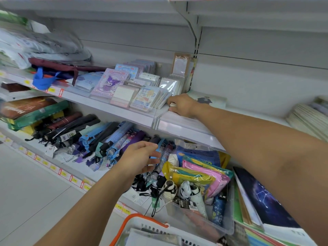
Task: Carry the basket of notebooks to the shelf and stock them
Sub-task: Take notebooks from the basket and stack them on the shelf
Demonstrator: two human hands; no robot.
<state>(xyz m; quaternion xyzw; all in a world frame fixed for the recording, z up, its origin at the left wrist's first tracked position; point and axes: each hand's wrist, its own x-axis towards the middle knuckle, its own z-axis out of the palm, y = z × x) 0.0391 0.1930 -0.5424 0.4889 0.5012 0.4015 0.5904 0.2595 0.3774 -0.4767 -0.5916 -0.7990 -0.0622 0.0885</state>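
- Head view, the carrying: the white slatted plastic basket with an orange handle sits at the near bottom edge of the frame, right below the shelves, so the walk to the shelf looks finished.
- Head view, the stock left: pale, flat covers that look like notebooks lie inside the basket; how many I cannot tell, since only the top of the pile shows and it is blurred. Stocking seems well short of done.
- Head view, the right hand: it reaches far onto the white metal middle shelf, its fingers curled round a thin pale stack, apparently a notebook, at the shelf's front edge, just right of the row of small cartoon-cover notebooks in clear wrap. Judged from this, one item is being set down or squared up.
- Head view, the left hand: it hovers in mid-air over the lower shelf of folded umbrellas, fingers loosely spread and holding nothing, between basket and middle shelf.
- Head view, room left: a flat pale notebook with a dark figure on its cover lies just behind the right hand, with bare shelf to its right, so space remains for more.
- What is left, in my judgement: release this piece, then fetch the rest from the basket, piece by piece.
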